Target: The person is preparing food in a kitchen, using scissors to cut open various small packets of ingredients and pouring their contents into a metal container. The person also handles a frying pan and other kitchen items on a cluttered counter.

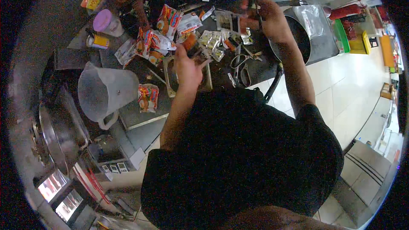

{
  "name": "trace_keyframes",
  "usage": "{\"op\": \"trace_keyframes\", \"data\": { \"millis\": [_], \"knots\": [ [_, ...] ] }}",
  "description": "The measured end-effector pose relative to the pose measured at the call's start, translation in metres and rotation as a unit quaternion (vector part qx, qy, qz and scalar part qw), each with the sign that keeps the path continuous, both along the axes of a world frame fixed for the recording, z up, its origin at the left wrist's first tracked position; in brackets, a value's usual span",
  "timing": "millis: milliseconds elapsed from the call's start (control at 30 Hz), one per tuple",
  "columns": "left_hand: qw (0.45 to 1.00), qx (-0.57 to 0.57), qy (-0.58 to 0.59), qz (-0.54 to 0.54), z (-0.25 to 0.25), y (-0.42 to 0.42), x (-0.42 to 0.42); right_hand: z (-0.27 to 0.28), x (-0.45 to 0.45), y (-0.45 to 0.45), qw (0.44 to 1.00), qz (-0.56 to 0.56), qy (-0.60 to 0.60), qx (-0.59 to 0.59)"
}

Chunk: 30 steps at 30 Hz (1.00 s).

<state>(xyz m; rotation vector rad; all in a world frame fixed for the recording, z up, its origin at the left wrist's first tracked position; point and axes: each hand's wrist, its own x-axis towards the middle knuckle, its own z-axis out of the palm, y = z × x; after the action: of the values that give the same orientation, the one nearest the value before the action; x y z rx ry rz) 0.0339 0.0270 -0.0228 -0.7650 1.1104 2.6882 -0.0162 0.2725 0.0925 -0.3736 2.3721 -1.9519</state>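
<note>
My left hand [189, 72] hovers above a rectangular steel tray [169, 89], its thumb pointing away from me. A pale, translucent piece shows at its fingers, too blurred to tell whether it is held. Just beyond lie printed noodle packets [169, 20], an orange-topped item [189, 41] and several small silvery sachets [211, 40]. My right hand [273, 17] is raised over the far right of the counter, blurred by motion. A slim dark upright thing [259, 12] crosses in front of its fingers; the grip is unclear. Scissors [244, 62] lie between my hands, near the counter edge.
A black pan [295, 38] with its handle [274, 84] over the edge sits at right. To the left stand a translucent pitcher [108, 92], another noodle packet [148, 97] and a purple-lidded container [104, 20]. Green [341, 36] and yellow [364, 43] bins stand far right.
</note>
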Motion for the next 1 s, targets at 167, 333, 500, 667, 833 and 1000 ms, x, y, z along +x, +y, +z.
{"op": "trace_keyframes", "data": {
  "millis": [167, 333, 500, 667, 833, 1000],
  "knots": [
    [0.998, -0.021, 0.008, -0.054, 0.011, 0.006, 0.001, 0.015, 0.018, -0.004, 0.998, -0.027, -0.053, -0.031],
    [0.993, -0.004, 0.035, -0.112, 0.009, 0.005, 0.003, 0.017, 0.022, -0.006, 0.995, -0.003, -0.072, -0.062],
    [0.997, -0.034, 0.025, -0.07, 0.015, 0.017, 0.006, 0.016, 0.028, -0.009, 0.992, -0.03, -0.059, -0.106],
    [0.994, -0.031, 0.077, -0.065, -0.018, 0.023, -0.005, 0.026, 0.053, -0.038, 0.993, -0.087, 0.078, 0.016],
    [0.982, 0.121, 0.073, -0.128, -0.03, 0.03, -0.012, 0.004, 0.078, -0.065, 0.912, 0.022, 0.292, 0.287],
    [0.968, 0.107, 0.011, -0.227, -0.022, 0.022, -0.011, -0.009, 0.083, -0.06, 0.924, -0.005, 0.286, 0.254]
  ]
}}
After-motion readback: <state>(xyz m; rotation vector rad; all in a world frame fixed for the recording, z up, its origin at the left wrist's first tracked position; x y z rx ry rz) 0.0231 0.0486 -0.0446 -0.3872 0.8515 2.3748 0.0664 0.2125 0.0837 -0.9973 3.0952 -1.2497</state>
